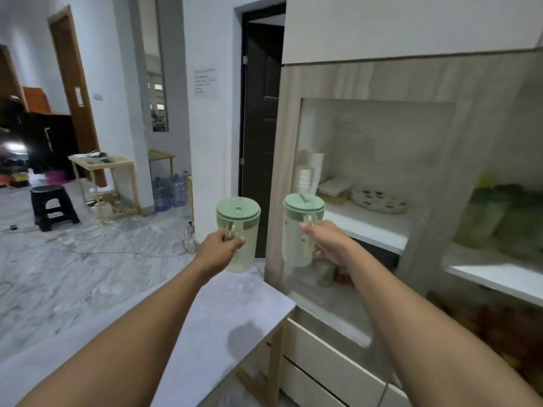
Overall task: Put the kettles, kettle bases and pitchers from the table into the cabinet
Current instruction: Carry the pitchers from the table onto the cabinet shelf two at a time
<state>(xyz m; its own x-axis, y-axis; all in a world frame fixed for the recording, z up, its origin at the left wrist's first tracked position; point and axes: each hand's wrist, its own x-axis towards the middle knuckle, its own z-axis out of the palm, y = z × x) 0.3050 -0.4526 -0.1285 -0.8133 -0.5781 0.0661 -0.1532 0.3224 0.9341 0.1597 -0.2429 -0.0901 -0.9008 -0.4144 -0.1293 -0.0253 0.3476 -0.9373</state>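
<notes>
Beside the pale wood-grain cabinet (346,83), a person holds two translucent green plastic pitchers with darker green lids, both upright in the air and well apart. The left hand (220,249) is curled round the handle of the left pitcher (238,233), over the grey tabletop (211,312). The right hand (326,242) grips the handle of the right pitcher (299,230), level with the white shelf (370,227) where a patterned plate (379,199) and stacked cups (305,177) sit. Both pitchers look empty, so probably light; stiff, smooth plastic, likely to slip if taken by the body. The handle seems the sure hold, and the lids may lift off.
</notes>
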